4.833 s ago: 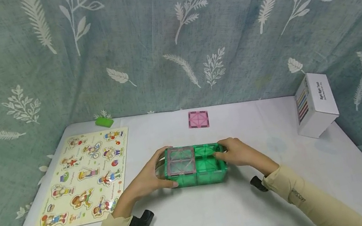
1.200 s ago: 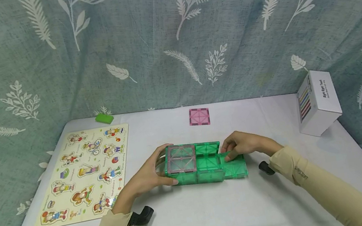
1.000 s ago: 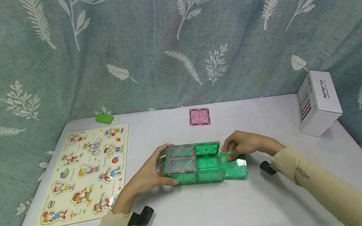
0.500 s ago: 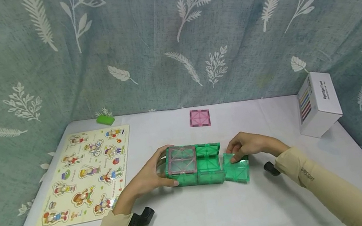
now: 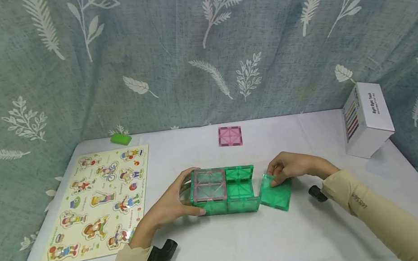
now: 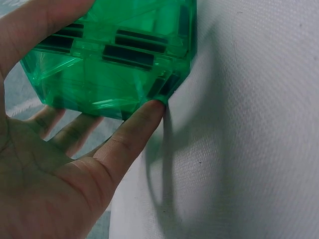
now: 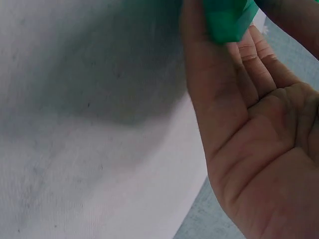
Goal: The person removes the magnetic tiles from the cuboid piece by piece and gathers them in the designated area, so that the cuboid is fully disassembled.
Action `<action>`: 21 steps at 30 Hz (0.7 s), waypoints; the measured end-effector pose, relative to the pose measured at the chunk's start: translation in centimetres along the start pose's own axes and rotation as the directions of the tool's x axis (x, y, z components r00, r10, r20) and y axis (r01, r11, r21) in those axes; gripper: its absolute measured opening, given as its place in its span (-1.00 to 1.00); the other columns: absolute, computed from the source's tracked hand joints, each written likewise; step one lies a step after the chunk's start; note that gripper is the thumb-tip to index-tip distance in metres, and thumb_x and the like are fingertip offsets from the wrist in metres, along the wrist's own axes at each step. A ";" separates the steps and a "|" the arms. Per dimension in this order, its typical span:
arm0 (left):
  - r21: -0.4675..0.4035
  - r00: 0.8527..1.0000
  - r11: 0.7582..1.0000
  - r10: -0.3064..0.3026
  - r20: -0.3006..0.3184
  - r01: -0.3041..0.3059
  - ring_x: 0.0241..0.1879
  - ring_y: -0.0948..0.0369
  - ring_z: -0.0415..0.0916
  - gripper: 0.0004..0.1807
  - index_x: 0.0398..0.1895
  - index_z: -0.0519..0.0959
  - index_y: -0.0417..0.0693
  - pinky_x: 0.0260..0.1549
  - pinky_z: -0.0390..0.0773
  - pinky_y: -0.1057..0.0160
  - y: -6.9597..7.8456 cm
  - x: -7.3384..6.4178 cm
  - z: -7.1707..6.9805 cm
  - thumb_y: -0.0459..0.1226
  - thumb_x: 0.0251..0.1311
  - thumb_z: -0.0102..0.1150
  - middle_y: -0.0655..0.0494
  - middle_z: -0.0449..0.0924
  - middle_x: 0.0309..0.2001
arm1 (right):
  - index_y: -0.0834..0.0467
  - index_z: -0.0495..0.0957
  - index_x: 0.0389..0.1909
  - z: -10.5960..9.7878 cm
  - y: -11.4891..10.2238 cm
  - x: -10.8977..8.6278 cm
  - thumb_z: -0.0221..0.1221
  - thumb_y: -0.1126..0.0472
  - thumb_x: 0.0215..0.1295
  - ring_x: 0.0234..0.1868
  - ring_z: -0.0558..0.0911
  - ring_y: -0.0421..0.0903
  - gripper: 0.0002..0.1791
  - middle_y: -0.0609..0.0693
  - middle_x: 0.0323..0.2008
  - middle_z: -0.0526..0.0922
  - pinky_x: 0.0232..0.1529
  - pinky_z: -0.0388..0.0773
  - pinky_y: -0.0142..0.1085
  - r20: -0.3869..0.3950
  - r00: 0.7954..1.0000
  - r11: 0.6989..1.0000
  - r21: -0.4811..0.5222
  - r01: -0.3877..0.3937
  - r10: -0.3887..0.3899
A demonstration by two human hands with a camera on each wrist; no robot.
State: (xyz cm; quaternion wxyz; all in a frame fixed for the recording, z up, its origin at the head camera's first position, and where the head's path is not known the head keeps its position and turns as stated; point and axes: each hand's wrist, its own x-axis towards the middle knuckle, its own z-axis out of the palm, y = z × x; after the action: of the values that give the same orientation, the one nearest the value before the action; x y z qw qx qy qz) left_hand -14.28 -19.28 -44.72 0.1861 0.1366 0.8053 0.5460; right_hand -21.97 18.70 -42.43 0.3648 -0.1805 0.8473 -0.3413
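Note:
My left hand [image 5: 173, 202] grips the left end of a low box of green magnetic tiles [image 5: 243, 205], thumb in front and fingers behind. A translucent pinkish square tile [image 5: 209, 185] covers the box's left half; the right half is uncovered and its right end has no wall. Just right of that end, my right hand [image 5: 290, 167] pinches a loose green square magnetic tile [image 5: 276, 195], tilted and turned at an angle. In the left wrist view, dark magnets show along the edges of the box [image 6: 99, 84]. Only a corner of the green tile [image 7: 227, 22] appears in the right wrist view.
A pink square tile [image 5: 230, 136] lies flat behind the box. To the left is a picture puzzle board [image 5: 95, 205], with a green block [image 5: 121, 139] beyond it. A white carton [image 5: 366, 119] stands at the back right, before a patterned curtain [image 5: 164, 55].
Earlier the green tile sat against the box's right end. My right hand has drawn it away to the right and rotated it. My left hand stays on the box.

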 end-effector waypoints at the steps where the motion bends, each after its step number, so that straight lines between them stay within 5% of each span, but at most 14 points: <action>1: -0.002 1.000 1.000 -0.001 0.001 0.001 0.54 -0.16 0.03 0.17 0.52 0.11 0.27 0.45 0.07 -0.34 0.0 0.0 0.0 -0.24 -0.18 0.64 -0.02 0.21 0.50 | 0.20 0.66 -0.16 0.0 0.1 0.0 0.40 0.15 0.19 -0.48 0.38 -0.20 -0.73 -0.12 -0.54 0.51 -0.43 0.38 -0.36 0.000 1.000 1.000 0.003 -0.005 0.005; 12: -0.027 1.000 1.000 0.004 0.016 -0.004 0.57 -0.19 -0.05 0.19 0.54 0.08 0.23 0.44 0.18 -0.30 0.0 0.0 0.0 -0.26 -0.16 0.63 -0.06 0.14 0.54 | 0.16 0.69 -0.13 -0.6 0.8 -0.3 0.38 0.01 0.24 -0.47 0.51 -0.17 -0.67 -0.05 -0.42 0.64 -0.45 0.57 -0.32 -0.020 0.999 0.998 0.040 -0.048 0.049; 21: -0.038 1.000 0.999 0.004 0.025 -0.003 0.58 -0.21 -0.08 0.19 0.54 0.07 0.23 0.41 0.25 -0.28 0.1 0.1 0.0 -0.27 -0.15 0.63 -0.06 0.11 0.55 | 0.30 0.58 0.08 -1.8 2.1 -0.3 0.32 0.11 0.29 -0.34 0.61 -0.16 -0.55 -0.02 -0.30 0.66 -0.31 0.68 -0.31 -0.025 0.998 0.987 0.153 -0.045 0.049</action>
State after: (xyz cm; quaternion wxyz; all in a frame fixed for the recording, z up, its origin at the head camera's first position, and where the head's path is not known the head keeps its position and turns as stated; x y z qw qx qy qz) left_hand -14.36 -19.17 -44.61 0.1979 0.1412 0.7921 0.5599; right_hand -23.21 21.17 -42.91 0.3732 -0.1271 0.8279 -0.3989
